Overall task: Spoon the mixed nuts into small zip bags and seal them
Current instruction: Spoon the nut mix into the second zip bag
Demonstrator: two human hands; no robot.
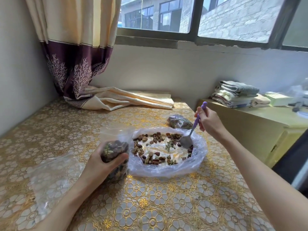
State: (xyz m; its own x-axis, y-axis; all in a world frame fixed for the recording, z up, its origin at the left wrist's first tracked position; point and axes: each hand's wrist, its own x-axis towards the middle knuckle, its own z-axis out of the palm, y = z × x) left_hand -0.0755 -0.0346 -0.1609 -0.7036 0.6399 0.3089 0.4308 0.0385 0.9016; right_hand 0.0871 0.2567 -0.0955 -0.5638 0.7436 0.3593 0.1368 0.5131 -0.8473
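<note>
Down in the lower middle of the frame, a small zip bag (115,157), nearly full of nuts, is held upright on the desk (158,205) by the left hand (103,165), whose fingers (120,158) are wrapped round it. Just to its right, loose mixed nuts (156,147) are spread on a plastic sheet (196,164). Farther back on the right, a purple spoon (193,130) is pinched in the right hand (208,120), its bowl pointed down among the nuts. The bag's open mouth probably lies to the spoon's left.
</note>
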